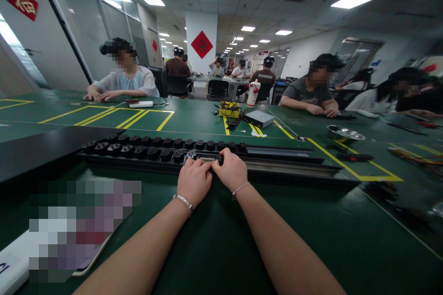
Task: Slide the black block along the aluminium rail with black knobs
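Note:
My right hand (231,170) pinches a small black socket-like block (220,158) at the channel of the front black rail (294,170). Beside it, my left hand (195,179) is closed over the front edge of this same rail, its fingertips near the last block of the row (190,154); what lies under those fingers is hidden. Several black blocks (140,152) fill the left part of the front rail, and its right part shows a bare metallic channel. Directly behind runs a second rail (280,150) with its own row of blocks (167,142).
A dark flat panel (38,152) lies left. Nearer me are a blurred-out phone-like object (100,244) and a white object (15,258). Past the rails stand a grey box (258,119), a yellow box with cables (229,109) and a metal bowl (346,133). Other people sit across the green table.

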A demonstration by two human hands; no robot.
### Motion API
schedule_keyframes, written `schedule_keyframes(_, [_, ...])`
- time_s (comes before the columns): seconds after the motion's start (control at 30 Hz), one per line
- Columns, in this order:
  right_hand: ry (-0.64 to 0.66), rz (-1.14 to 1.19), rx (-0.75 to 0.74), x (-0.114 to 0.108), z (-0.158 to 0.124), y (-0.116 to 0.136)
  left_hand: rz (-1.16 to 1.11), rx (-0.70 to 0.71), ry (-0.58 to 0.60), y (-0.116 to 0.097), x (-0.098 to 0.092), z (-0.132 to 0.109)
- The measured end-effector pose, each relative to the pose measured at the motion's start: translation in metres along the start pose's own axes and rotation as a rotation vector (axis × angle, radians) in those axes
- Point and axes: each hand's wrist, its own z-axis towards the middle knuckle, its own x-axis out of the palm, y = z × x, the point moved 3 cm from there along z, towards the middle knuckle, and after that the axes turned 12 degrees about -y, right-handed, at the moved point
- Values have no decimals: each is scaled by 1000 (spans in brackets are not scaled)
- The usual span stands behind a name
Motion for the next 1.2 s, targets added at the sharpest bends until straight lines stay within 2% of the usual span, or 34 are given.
schedule_keyframes(0.3, [-19,9,-52,-2,-1,1,-3,1,2,0,1,0])
schedule_keyframes(0.63, [19,-54,22,-5,-1,2,-7,-9,7,-1,0,1])
schedule_keyframes(1.2, [37,-56,56,-6,-1,2,-22,-20,25,-1,0,1])
